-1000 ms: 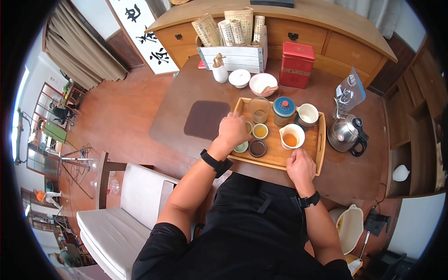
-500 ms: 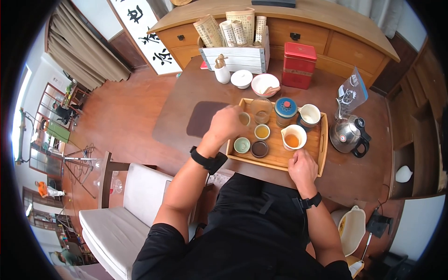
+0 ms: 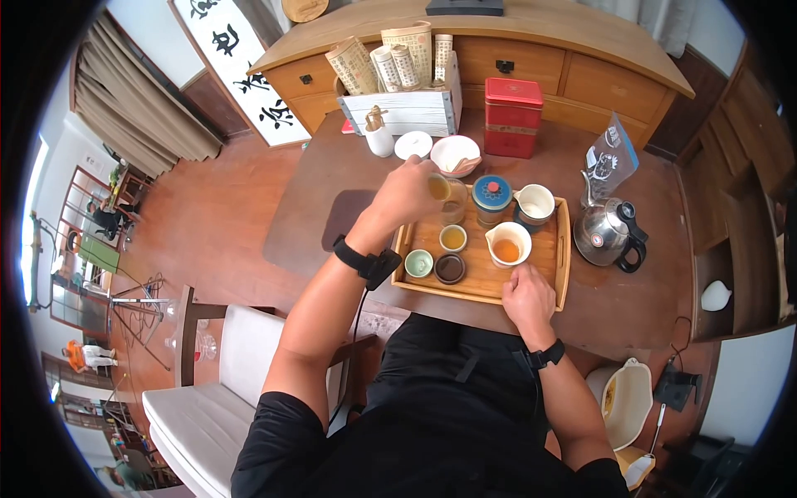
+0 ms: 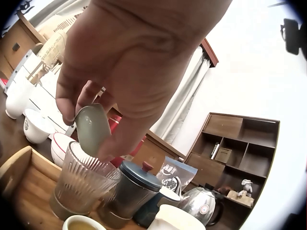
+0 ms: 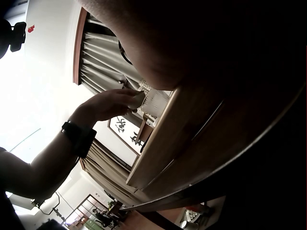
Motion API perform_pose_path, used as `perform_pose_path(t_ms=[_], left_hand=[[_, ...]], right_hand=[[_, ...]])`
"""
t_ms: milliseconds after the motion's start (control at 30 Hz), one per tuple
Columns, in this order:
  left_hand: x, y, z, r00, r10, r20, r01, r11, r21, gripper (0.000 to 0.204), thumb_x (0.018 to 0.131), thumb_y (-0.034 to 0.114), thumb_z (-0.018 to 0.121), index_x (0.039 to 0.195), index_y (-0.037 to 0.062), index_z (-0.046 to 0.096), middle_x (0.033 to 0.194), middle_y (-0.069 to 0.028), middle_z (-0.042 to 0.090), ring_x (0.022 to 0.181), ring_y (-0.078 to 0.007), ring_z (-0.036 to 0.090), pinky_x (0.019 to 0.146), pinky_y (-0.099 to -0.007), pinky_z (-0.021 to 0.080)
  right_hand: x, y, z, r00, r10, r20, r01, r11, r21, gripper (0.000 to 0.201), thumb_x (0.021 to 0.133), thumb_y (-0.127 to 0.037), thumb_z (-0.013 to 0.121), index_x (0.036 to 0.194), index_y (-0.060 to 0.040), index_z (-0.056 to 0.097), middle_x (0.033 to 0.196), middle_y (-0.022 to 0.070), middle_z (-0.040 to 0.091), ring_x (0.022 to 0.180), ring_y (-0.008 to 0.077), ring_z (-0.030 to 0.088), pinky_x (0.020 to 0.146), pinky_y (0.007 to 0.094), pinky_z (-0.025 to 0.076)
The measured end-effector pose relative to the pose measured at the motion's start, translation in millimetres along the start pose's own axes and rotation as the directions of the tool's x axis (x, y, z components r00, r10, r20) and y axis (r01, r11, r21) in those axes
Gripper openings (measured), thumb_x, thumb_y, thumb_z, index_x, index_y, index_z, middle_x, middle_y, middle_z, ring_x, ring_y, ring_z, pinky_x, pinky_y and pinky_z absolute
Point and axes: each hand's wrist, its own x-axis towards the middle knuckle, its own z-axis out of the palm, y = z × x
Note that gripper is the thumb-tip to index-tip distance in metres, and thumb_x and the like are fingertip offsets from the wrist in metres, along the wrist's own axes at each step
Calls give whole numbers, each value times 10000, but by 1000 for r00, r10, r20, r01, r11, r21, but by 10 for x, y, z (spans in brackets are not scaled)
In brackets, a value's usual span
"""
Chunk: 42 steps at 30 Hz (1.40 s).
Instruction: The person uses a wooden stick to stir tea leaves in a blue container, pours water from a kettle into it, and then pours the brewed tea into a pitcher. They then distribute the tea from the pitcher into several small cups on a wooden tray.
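My left hand [image 3: 407, 195] pinches a small pale green teacup [image 4: 92, 128] between thumb and fingers. The cup tilts steeply over a ribbed clear glass [image 4: 79, 182] at the tray's back left. In the head view, yellowish liquid shows inside the held cup. My right hand [image 3: 529, 296] rests at the front edge of the wooden tray [image 3: 552, 286], fingers loosely curled. Before it stands a white pitcher [image 3: 509, 246] of amber tea. Another teacup [image 3: 452, 239] with yellow tea, a green cup [image 3: 419, 264] and a dark brown cup [image 3: 450, 268] stand at the tray's left.
On the tray's back side are a blue-lidded jar [image 3: 491, 197] and a second white pitcher [image 3: 535, 202]. A steel kettle [image 3: 599, 234] stands right of the tray. Behind are white bowls [image 3: 455, 155], a red tin [image 3: 512, 120] and a box of scrolls [image 3: 398, 112].
My left hand has lifted the teacup from the tray's left side, carried it back toward the ribbed glass and tilted it there. The right hand has stayed at the tray's front edge.
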Motion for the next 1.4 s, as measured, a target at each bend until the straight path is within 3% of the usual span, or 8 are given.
perform_pose_path(t_ms=[333, 633, 733, 800, 833, 900, 1100, 1400], left_hand=[[144, -1, 234, 977, 214, 4, -208, 945, 252, 510, 744, 71, 774, 1246, 9, 707, 1193, -184, 685, 1146, -390, 647, 1019, -445, 553], [60, 113, 289, 890, 457, 0, -373, 727, 576, 470, 779, -32, 680, 1246, 19, 663, 1175, -142, 634, 1090, -341, 623, 933, -456, 552], [-24, 108, 144, 896, 436, -86, -349, 811, 470, 467, 795, 12, 727, 1258, 32, 670, 1211, -148, 632, 1126, -351, 632, 959, -458, 552], [-205, 94, 19, 914, 224, -339, -238, 971, 1, 506, 793, 89, 802, 1281, 52, 673, 1259, -160, 630, 1176, -366, 640, 996, -449, 554], [-279, 35, 5, 914, 225, -338, -238, 971, 1, 506, 793, 89, 802, 1281, 52, 673, 1259, -160, 630, 1176, -366, 640, 996, -449, 554], [-444, -111, 12, 947, -72, -313, -6, 971, -240, 575, 758, 152, 867, 1293, 66, 673, 1306, -174, 623, 1212, -381, 646, 1019, -439, 554], [-697, -398, 463, 970, -146, -195, 107, 975, -197, 580, 733, 183, 881, 1273, 76, 700, 1228, -144, 688, 1184, -378, 652, 1022, -450, 550], [-544, -410, 790, 982, -189, 3, 187, 975, 118, 570, 710, 249, 897, 1242, 92, 766, 1228, -110, 756, 1162, -334, 646, 1040, -429, 543]], right_hand=[[-6, -14, -18, 1000, -5, 5, 5, 1000, -3, 76, 841, -116, 680, 872, -72, 627, 883, 124, 693, 844, 363, 706, 740, 503, 564], [-7, 10, 19, 1000, -18, -10, 18, 1000, -26, 82, 848, -131, 681, 872, -73, 627, 885, 132, 693, 839, 368, 705, 740, 507, 565], [-7, -25, -16, 1000, -12, -5, 12, 1000, -24, 81, 848, -132, 679, 869, -74, 626, 883, 132, 691, 837, 369, 703, 738, 507, 564], [1, -22, -15, 1000, -6, -6, 5, 1000, -27, 80, 848, -132, 680, 866, -75, 626, 881, 132, 689, 836, 370, 702, 737, 506, 564], [4, -10, -6, 1000, -11, -12, 11, 1000, -27, 80, 846, -131, 681, 863, -76, 625, 877, 131, 685, 834, 371, 700, 736, 508, 562], [-8, 2, 12, 1000, -16, -15, 16, 1000, -25, 80, 845, -130, 682, 860, -77, 624, 872, 131, 682, 832, 372, 698, 735, 510, 561], [-10, -6, 13, 1000, -13, -18, 13, 1000, -23, 65, 866, -134, 664, 872, -74, 639, 871, 146, 701, 824, 408, 692, 737, 531, 547], [-1, -15, 13, 999, -18, -31, 16, 999, -45, 68, 859, -133, 664, 854, -77, 625, 872, 145, 685, 823, 391, 692, 729, 522, 552]])
